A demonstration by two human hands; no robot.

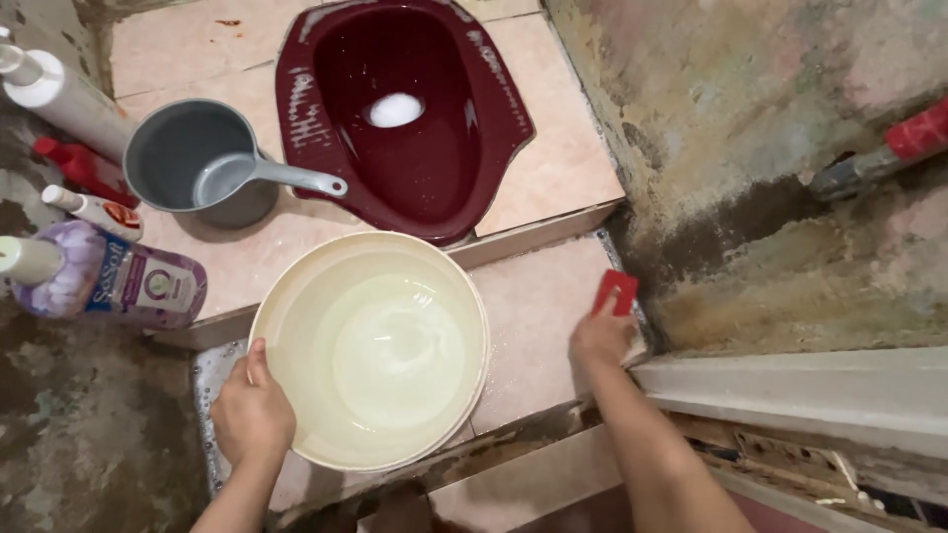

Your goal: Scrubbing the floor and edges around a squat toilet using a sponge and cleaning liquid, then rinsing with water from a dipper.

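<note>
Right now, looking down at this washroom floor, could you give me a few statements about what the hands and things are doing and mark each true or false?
1. The left hand grips the rim of the cream bucket. True.
2. The bucket is empty and dry. False: it holds water.
3. The right hand holds a red sponge at the foot of the stained wall. True.
4. The grey dipper floats inside the bucket. False: it stands on the raised tiles beside the maroon squat toilet.
5. The purple bottle stands upright. False: it lies on its side.
</note>
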